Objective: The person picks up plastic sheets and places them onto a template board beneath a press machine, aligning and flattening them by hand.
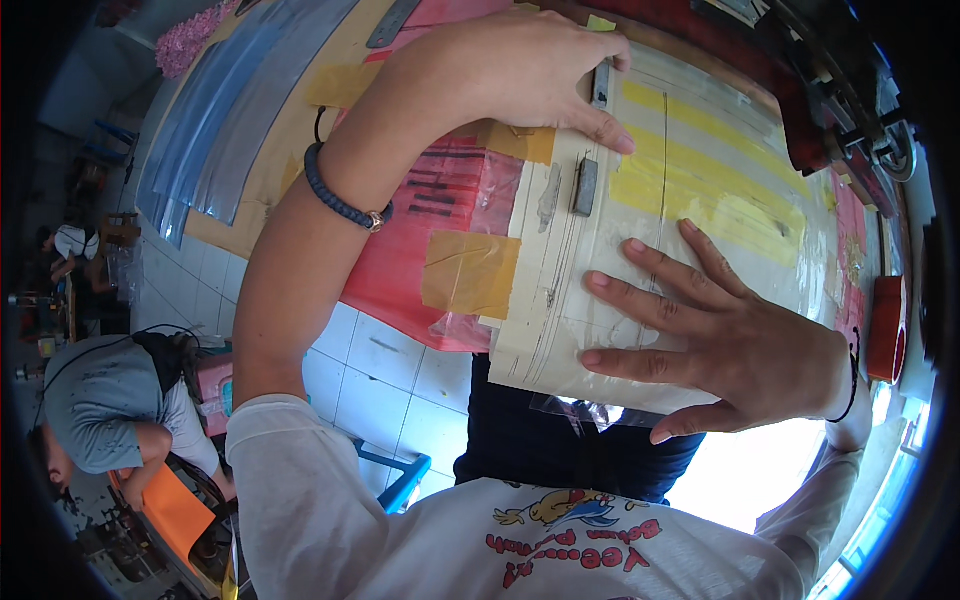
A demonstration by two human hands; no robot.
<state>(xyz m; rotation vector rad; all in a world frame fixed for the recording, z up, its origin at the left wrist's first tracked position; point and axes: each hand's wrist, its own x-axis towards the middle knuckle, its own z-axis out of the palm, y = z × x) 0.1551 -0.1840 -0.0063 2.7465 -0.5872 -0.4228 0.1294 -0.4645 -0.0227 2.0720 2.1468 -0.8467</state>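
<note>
Flat, both hands: right hand (pixel 735 345) splayed on clear sheet (pixel 640 200), left hand (pixel 520 70) on metal bar (pixel 600 85).

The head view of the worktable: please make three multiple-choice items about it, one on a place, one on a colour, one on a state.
1. Where does the small grey bar lie?
A. between the two hands
B. on the tiled floor
C. on the orange container

2. What colour are the tape stripes under the clear sheet?
A. green
B. yellow
C. black

3. How is the right hand?
A. closed in a fist
B. lifted off the table
C. flat, fingers spread

Answers:
1. A, the bar lies on the pale board below the left hand and above the right hand.
2. B, the stripes are yellow.
3. C, the palm presses down on the sheet with the fingers apart.
</note>
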